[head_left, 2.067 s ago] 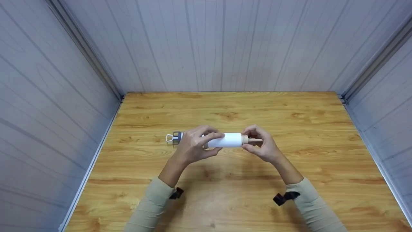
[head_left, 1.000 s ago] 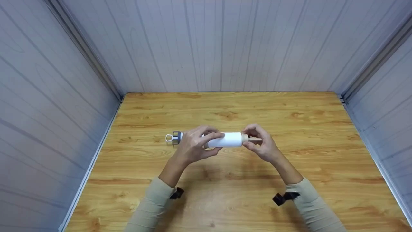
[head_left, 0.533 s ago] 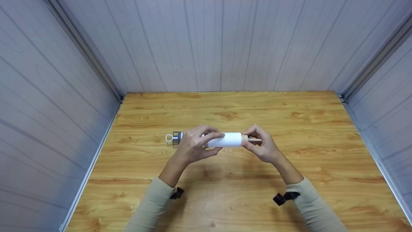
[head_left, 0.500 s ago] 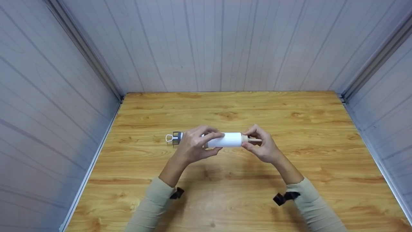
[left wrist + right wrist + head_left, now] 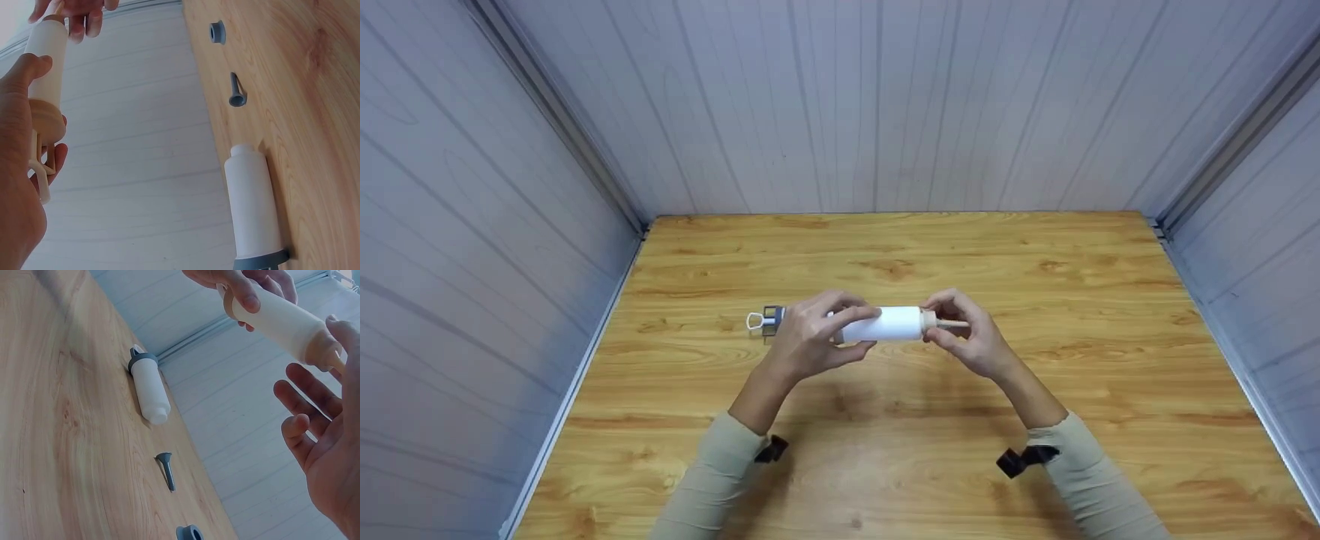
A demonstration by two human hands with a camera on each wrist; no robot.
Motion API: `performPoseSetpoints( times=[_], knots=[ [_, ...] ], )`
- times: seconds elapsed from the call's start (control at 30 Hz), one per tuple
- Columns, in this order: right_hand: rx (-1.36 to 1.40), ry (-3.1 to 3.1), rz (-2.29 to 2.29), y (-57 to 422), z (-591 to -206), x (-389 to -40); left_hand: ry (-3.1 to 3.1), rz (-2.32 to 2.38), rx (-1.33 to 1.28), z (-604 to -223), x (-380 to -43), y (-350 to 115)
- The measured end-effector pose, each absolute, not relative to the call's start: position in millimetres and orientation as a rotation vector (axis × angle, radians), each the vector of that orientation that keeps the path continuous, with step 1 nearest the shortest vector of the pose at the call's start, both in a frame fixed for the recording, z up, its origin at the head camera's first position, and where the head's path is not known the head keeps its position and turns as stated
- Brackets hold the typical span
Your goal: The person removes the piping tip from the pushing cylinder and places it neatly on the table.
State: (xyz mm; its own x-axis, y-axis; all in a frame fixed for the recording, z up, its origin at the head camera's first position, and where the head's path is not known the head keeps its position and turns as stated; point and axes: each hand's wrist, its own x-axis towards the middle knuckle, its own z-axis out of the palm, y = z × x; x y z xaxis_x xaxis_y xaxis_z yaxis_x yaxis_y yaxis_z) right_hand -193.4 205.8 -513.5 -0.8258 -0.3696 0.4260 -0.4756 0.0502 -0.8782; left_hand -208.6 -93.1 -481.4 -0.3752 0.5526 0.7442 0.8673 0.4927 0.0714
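A syringe with a white barrel (image 5: 896,322) lies level between my hands, above the table. My left hand (image 5: 806,337) grips the barrel near its beige collar (image 5: 48,118), thumb on one side and fingers on the other. Beyond the collar, a pale looped handle (image 5: 40,180) shows in the left wrist view. At the right end, my right hand (image 5: 971,341) pinches the beige end cap (image 5: 929,321) between thumb and fingertips. A thin beige nozzle (image 5: 954,324) points from the cap toward the palm. In the right wrist view, other right-hand fingers are spread.
A second white syringe (image 5: 253,202) with grey fittings lies on the table, its grey end (image 5: 769,321) showing left of my left hand. Near it lie a grey nozzle (image 5: 235,93) and a grey ring (image 5: 217,32). Panelled walls (image 5: 840,112) stand behind and at both sides.
The held syringe has shifted very slightly left and away from me, with both hands keeping their places on it. The second syringe has not moved.
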Motion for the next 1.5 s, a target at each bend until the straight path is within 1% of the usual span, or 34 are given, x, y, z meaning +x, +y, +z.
performPoseSetpoints(
  times=[0.13, 0.37, 0.57, 0.7, 0.87, 1.1, 1.23, 1.5],
  knots=[
    [0.909, -2.180, 1.953, 205.7, -513.7, -193.9, -2.079, -0.599, -1.166, -481.9, -209.3, -93.3],
    [0.927, -2.174, 1.869, 204.0, -511.6, -191.3, -2.077, -0.597, -1.168, -483.1, -210.0, -93.7],
    [0.983, -2.124, 1.883, 204.1, -513.2, -191.1, -2.074, -0.595, -1.163, -481.8, -209.2, -93.8],
    [0.949, -2.151, 1.869, 204.7, -514.0, -192.4, -2.074, -0.603, -1.165, -481.3, -209.0, -93.2],
    [0.910, -2.173, 1.931, 204.6, -512.0, -193.4, -2.073, -0.618, -1.153, -481.9, -209.5, -93.4],
    [0.976, -2.115, 2.006, 203.5, -510.9, -194.5, -2.081, -0.608, -1.148, -482.4, -209.6, -93.8],
    [0.994, -2.109, 1.962, 203.0, -509.9, -193.8, -2.083, -0.603, -1.149, -482.6, -209.6, -93.9],
    [0.934, -2.181, 1.840, 202.2, -510.6, -191.3, -2.066, -0.611, -1.151, -482.8, -210.2, -93.6]
  ],
)
